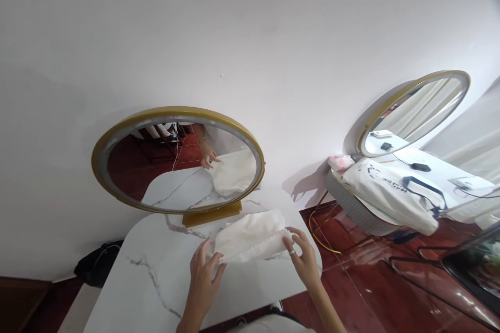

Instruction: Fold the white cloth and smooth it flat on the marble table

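Observation:
A white cloth with a scalloped edge lies folded on the white marble-patterned table, in front of the round mirror. At its left end my left hand pinches the near corner between thumb and fingers. My right hand, with a ring on one finger, grips the opposite end. Between the hands, the near edge of the cloth is folded over. One hand and part of the cloth are reflected in the gold-rimmed mirror.
To the right, a second table holds a white printed bag, a pink-and-white packet and a black adapter, below another round mirror. A black bag is beside the near table's left side. A dark chair stands at right.

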Demonstrator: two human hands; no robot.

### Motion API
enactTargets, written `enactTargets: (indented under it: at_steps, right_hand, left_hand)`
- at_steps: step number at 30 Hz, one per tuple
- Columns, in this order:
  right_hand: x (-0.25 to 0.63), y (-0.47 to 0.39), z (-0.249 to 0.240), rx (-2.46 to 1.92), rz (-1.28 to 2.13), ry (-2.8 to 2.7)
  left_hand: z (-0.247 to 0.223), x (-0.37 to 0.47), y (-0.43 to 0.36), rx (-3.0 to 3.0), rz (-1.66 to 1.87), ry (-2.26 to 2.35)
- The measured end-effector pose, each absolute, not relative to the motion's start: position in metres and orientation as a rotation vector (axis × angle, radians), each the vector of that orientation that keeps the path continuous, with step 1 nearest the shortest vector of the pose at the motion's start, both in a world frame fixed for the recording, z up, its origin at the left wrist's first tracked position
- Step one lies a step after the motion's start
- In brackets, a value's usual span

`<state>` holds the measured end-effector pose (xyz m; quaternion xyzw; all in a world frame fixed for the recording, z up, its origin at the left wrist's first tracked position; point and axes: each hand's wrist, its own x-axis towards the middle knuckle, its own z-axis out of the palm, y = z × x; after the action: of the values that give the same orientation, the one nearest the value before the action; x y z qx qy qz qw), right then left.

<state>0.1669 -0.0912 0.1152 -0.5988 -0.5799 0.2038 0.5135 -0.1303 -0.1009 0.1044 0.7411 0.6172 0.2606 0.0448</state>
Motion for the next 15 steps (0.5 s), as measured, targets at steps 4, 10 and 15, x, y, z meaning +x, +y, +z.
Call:
enactTargets:
  at_steps: [4, 10, 15]
  right_hand:
    - [0.166, -0.098, 0.104, -1.489, 0.649, -1.426]
    - [0.168, -0.113, 0.097, -1.458, 0.647, -1.490]
    - [0.168, -0.126, 0.088, -1.549, 0.622, -1.498]
  left_hand:
    - [0.098, -0.138, -0.104, 2.092, 0.650, 1.723]
    - [0.074, -0.150, -0.116, 1.874, 0.780, 1.711]
    - [0.061, -0.158, -0.128, 1.917, 0.780, 1.670]
